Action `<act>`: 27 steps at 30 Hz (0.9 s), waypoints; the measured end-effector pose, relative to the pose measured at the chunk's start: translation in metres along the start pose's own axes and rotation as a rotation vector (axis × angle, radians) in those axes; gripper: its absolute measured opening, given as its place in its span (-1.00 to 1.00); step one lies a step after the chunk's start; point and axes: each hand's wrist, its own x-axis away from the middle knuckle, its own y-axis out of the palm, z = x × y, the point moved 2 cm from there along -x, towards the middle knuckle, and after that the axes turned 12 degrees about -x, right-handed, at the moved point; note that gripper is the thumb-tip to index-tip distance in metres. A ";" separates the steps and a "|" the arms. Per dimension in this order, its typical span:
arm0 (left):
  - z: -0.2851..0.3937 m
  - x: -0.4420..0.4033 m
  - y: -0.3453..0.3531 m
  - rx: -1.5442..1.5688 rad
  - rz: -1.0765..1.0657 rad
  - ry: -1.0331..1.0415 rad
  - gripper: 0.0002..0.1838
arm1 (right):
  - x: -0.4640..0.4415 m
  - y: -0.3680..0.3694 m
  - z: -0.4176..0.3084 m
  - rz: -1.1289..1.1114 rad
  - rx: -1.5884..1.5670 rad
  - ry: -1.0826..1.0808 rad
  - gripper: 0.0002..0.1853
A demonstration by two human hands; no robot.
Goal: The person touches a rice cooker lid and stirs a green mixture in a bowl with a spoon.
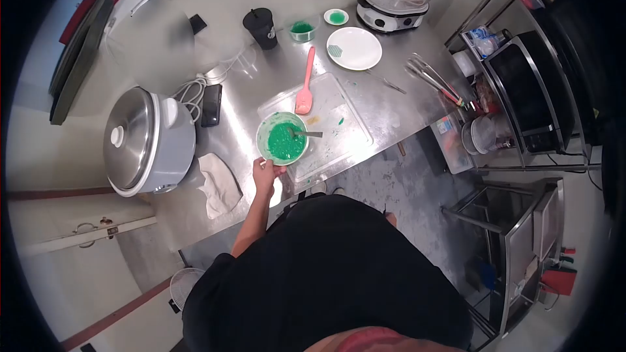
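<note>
My left hand (265, 175) grips the near rim of a white bowl (262, 135). Bright green, wet-looking mixture (284, 146) fills the lower part of the bowl. A metal spoon (313, 134) rests in it, its handle sticking out to the right. The bowl sits at the left edge of a clear cutting board (349, 114) that has green bits on it. Just beyond the bowl, a pink spatula (305, 94) lies partly on the board. Only a sliver of skin, perhaps my right hand (390, 219), shows beside my shirt; its fingers are hidden.
A large cooker (171, 156) and a cloth (219, 186) are on the left. A phone (211, 105) lies near cables. Behind are a black cup (263, 31), a green-filled container (302, 36), a small dish (328, 17), a plate (358, 49) and a steamer (391, 21). Tongs (433, 77) lie right.
</note>
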 end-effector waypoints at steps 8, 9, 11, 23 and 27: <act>0.039 -0.064 -0.012 0.082 0.063 0.061 -0.59 | 0.003 -0.037 -0.091 -0.082 -0.051 -0.008 -0.87; 0.043 -0.070 -0.010 0.080 0.053 0.055 -0.59 | 0.010 -0.041 -0.101 -0.086 -0.118 0.131 -0.89; 0.042 -0.084 -0.002 0.104 0.045 0.042 -0.59 | 0.011 -0.041 -0.098 -0.071 -0.136 0.140 -0.87; 0.035 -0.099 0.026 0.105 -0.045 0.000 -0.50 | 0.029 -0.046 -0.041 -0.035 -0.029 -0.050 -0.83; 0.049 -0.071 0.041 0.165 0.017 -0.036 -0.47 | 0.005 -0.051 -0.001 -0.073 -0.199 0.143 -0.84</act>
